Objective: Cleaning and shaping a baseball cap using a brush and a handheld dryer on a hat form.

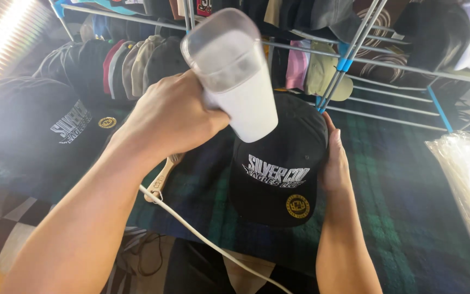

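Just below the steamer (235, 76) clamped in the left hand (172, 117), the black cap (278, 163) sits, brim toward the person, right hand (334, 160) cupping its side.

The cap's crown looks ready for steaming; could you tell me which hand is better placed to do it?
The left hand, probably: it grips the white steamer right above the black cap. The right hand is busy steadying the cap's side.
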